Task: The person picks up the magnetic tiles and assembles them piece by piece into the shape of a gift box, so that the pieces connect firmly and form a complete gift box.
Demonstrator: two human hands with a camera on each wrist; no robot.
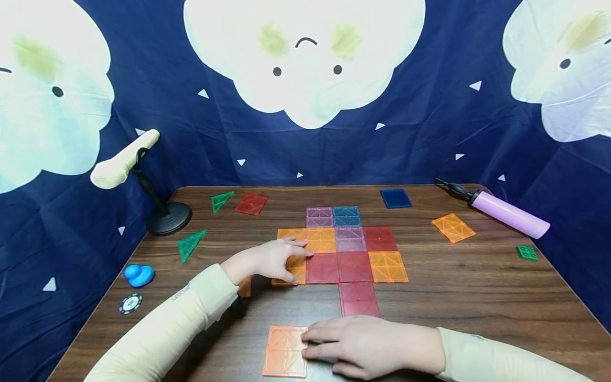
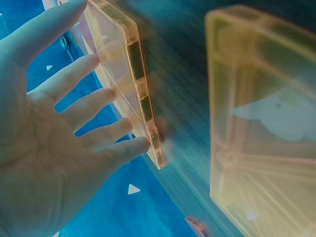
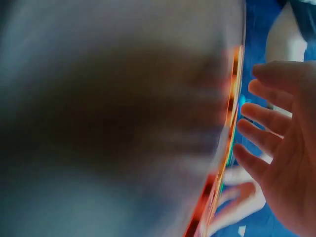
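Flat translucent square tiles form a joined patch on the table. My left hand (image 1: 279,260) lies over its left side, fingers spread, fingertips on the orange tiles (image 1: 321,240). In the left wrist view those fingers (image 2: 101,96) reach an orange tile's edge (image 2: 140,89), all loosely extended. Close to that camera is another orange tile (image 2: 261,123), partly under the left sleeve in the head view. Nearer the front, my right hand (image 1: 365,345) rests palm down, its fingertips at the right edge of a loose orange tile (image 1: 285,351). A red tile (image 1: 359,298) sticks out of the patch just beyond it.
Around the patch lie green triangles (image 1: 191,245), a red tile (image 1: 251,203), a dark blue tile (image 1: 396,198) and an orange tile (image 1: 453,227). At left are a blue duck (image 1: 139,275), a poker chip (image 1: 130,303) and a black stand (image 1: 169,218); at right, a purple hand pump (image 1: 511,213) and a green block (image 1: 526,252).
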